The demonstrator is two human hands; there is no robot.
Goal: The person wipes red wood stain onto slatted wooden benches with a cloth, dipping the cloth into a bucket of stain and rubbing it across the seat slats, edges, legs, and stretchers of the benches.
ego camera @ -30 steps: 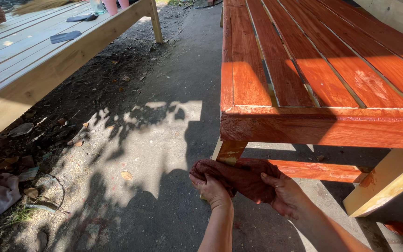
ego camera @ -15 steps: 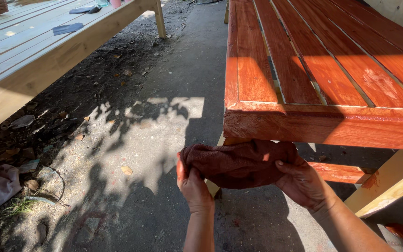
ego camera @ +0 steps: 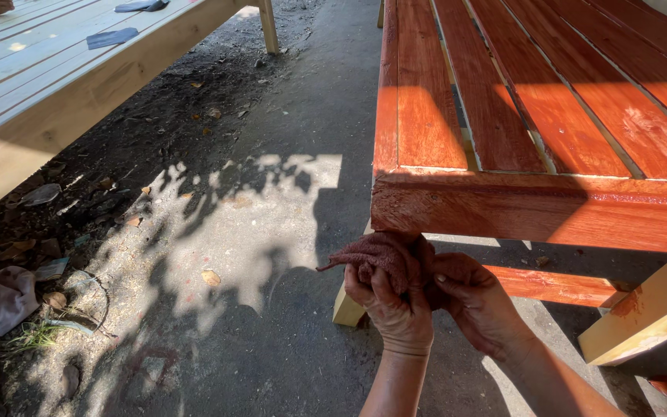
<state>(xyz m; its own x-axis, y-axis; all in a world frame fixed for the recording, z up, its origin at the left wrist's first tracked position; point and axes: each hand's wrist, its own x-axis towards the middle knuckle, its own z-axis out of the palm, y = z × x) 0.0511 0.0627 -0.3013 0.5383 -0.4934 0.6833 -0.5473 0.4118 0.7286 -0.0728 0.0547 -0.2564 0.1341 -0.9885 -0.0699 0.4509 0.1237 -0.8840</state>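
Note:
Both of my hands hold a reddish-brown stained rag [ego camera: 376, 253] bunched up just below the front edge of a slatted wooden table [ego camera: 519, 208] coated in glossy red-brown stain. My left hand [ego camera: 391, 309] grips the rag from underneath, fingers curled into the cloth. My right hand [ego camera: 476, 301] pinches the rag's right side. The rag sits right under the table's near-left corner, by a pale unstained leg [ego camera: 347, 309]. A stained lower rail [ego camera: 561, 286] runs behind my right hand.
A pale unstained wooden table [ego camera: 63, 85] stands at the left with two dark flat pieces [ego camera: 113, 37] on top. Dirt ground with dry leaves, a crumpled cloth [ego camera: 1, 297] and debris lies at lower left. A slanted pale leg [ego camera: 646, 316] stands at right.
The rag was stretched out wide between my hands half a second ago; now it is gathered into a bunch and raised closer to the table's front edge.

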